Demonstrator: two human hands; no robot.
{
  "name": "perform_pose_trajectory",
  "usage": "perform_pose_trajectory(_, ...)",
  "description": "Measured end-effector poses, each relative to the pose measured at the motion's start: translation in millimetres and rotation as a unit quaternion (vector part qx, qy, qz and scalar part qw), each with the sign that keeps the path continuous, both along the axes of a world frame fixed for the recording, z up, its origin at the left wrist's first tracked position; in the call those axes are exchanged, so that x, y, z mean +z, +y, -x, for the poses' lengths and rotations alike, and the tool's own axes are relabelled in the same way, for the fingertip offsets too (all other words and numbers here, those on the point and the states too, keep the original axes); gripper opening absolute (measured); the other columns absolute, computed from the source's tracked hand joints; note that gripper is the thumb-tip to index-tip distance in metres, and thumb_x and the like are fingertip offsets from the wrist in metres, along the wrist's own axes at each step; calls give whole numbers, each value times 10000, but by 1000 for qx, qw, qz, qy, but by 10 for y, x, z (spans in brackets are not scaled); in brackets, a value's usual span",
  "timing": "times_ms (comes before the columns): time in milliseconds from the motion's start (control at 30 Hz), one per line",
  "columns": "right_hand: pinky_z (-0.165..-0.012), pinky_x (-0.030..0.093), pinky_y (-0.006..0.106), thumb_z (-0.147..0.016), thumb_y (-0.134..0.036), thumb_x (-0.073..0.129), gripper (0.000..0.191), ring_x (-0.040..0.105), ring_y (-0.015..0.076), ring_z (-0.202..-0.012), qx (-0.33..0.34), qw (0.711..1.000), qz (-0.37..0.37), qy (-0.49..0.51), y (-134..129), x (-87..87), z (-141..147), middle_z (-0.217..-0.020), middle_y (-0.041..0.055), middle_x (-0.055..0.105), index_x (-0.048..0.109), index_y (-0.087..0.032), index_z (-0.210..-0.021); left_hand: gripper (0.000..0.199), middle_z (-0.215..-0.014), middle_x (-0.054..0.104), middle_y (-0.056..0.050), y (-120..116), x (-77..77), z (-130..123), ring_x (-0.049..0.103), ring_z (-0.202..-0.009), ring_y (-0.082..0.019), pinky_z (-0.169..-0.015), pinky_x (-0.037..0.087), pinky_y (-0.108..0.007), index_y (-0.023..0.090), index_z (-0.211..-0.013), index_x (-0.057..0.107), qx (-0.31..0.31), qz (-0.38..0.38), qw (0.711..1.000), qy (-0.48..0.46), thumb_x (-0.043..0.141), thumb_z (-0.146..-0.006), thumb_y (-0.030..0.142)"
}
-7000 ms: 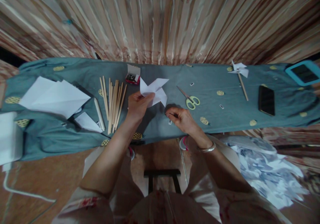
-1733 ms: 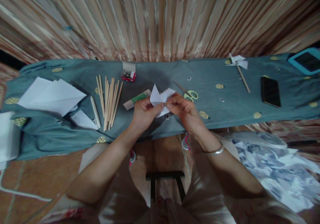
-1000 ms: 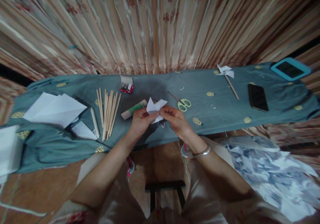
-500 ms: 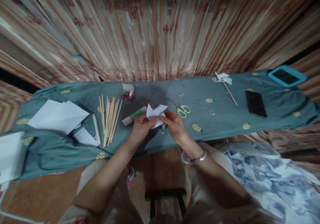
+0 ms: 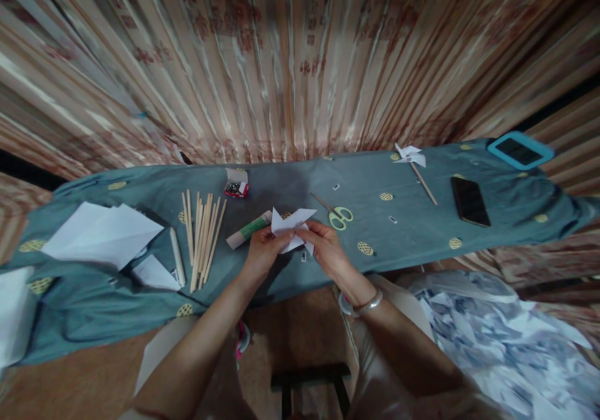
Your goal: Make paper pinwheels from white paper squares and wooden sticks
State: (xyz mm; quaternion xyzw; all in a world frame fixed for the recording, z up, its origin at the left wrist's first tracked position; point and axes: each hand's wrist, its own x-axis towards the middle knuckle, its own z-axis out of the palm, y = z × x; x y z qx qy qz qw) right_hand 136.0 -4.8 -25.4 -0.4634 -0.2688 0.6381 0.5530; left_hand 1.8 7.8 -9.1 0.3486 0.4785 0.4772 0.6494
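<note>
A folded white paper pinwheel is held between my two hands over the near middle of the table. My left hand pinches its left side, the thumb reaching toward the centre. On the right side my right hand grips it with thumb and fingers. The thumbs nearly meet at the middle of the paper and cover part of it. Just left of my left hand lies a green and white glue stick. Scissors with light green handles rest beyond my right hand.
Wooden sticks, a small open red box, paper sheets and a white pen-like stick lie to the left. Rightward are a finished pinwheel on a stick, a phone and a blue-framed tablet. A bag of paper pieces stands below.
The view has shifted slightly, so the table sits lower in the picture. Both hands still grip the paper, which has turned a little; its points look more closed toward the centre.
</note>
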Motion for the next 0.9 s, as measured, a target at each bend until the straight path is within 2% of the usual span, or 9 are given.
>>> perform_pose_trajectory(167,-647,453,269,-551,-387,878,256,577,121,-625,21,999,-11,-29,13,23,-29,-658,-26,683,743,-212,-681,272,-696,750,-28,18,-28,8,621,-621,-145,-664,492,-259,143,-696,764,-7,6,1000,0,876,-513,311)
perform_pose_trajectory(567,-638,431,254,-550,-392,862,250,533,108,-621,-12,999,-24,-39,46,-22,-32,-672,-31,673,729,-210,-658,383,-750,763,-45,70,-94,-21,652,-671,-179,-714,524,-304,142,-761,785,10,-6,999,46,898,-470,363)
perform_pose_trajectory(900,-662,468,270,-533,-420,881,280,576,133,-635,-13,998,-23,-48,48,-13,-54,-641,-24,686,722,-216,-641,342,-696,745,-36,89,-143,-77,631,-618,-154,-657,511,-279,127,-744,778,30,-13,999,38,877,-486,329)
